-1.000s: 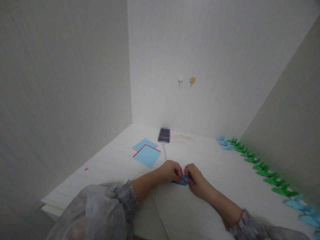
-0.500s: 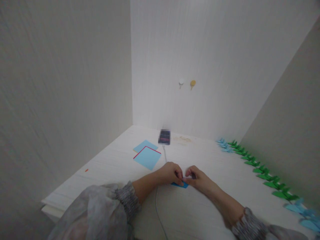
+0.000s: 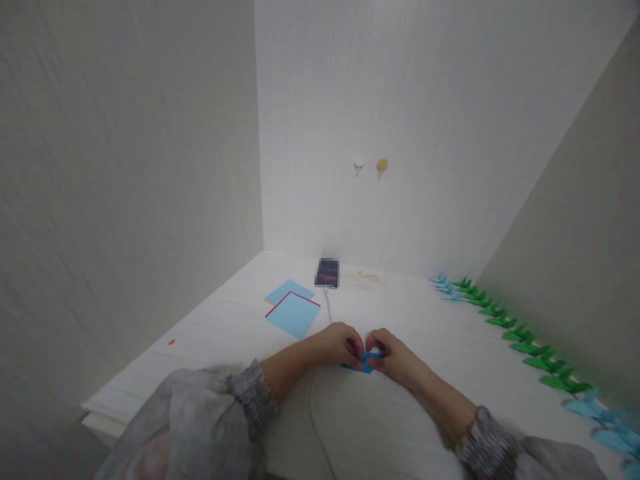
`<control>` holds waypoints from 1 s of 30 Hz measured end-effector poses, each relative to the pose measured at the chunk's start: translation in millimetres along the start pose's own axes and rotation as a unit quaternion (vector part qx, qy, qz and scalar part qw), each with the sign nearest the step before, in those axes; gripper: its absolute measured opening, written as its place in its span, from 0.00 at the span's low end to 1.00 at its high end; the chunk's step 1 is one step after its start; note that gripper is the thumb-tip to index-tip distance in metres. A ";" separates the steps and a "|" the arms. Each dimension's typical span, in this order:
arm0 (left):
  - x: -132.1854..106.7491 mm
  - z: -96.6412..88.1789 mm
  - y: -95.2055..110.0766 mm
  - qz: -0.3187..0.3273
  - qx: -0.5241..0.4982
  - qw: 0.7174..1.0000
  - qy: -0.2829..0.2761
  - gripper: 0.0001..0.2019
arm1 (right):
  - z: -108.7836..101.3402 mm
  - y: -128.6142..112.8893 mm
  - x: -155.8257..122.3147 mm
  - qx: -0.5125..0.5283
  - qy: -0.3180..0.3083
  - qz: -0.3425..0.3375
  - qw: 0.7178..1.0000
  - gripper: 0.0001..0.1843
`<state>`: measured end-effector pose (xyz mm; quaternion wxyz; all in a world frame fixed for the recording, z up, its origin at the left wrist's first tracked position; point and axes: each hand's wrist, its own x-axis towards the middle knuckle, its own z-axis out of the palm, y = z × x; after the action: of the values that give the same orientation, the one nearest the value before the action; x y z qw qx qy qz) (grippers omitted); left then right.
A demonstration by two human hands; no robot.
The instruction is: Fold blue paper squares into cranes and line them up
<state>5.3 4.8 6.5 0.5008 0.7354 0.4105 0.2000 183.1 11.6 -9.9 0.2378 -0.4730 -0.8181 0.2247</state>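
A small piece of folded blue paper (image 3: 367,366) lies low over the white tabletop, pinched between my two hands. My left hand (image 3: 341,343) is closed, its thumb and fingers on the paper's left part. Across from it, my right hand (image 3: 393,355) is closed on the right side, with thumb and index finger on a blue edge. The fingers cover much of the paper, so its full folded shape is hidden.
Light blue paper squares (image 3: 294,315) lie left of my hands. A phone (image 3: 327,273) with a grey cable (image 3: 313,407) stands at the back wall. Green folded paper figures (image 3: 520,337) and light blue ones (image 3: 595,408) line the right side. Two hooks (image 3: 382,165) are on the wall.
My right fingers have shifted on the blue paper, and a raised blue strip now shows between right thumb and index finger. My left hand stays nearly in place. The view has moved slightly.
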 end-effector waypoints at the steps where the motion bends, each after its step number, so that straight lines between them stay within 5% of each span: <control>1: 0.2 -0.6 -0.5 0.001 -0.002 1.000 -0.012 0.11 | -0.2 0.3 0.0 0.004 -0.003 0.004 1.000 0.09; 13: 2.6 -5.6 -8.1 0.068 0.047 0.996 -0.043 0.12 | -4.6 -0.2 -0.7 0.051 -0.027 0.002 0.998 0.09; 20: 3.6 -5.1 -11.2 0.055 0.026 0.998 -0.024 0.14 | -13.6 -4.2 -7.8 0.088 -0.055 -0.093 0.990 0.09; 30: 5.7 -1.6 -16.3 0.056 -0.055 0.997 -0.019 0.18 | -21.6 -18.8 -18.9 -0.065 -0.076 -0.163 0.982 0.08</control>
<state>0.9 12.9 -8.2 0.5365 0.7319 0.3476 0.2358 191.8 -10.4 14.9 0.1774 -0.3294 -0.9126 0.1648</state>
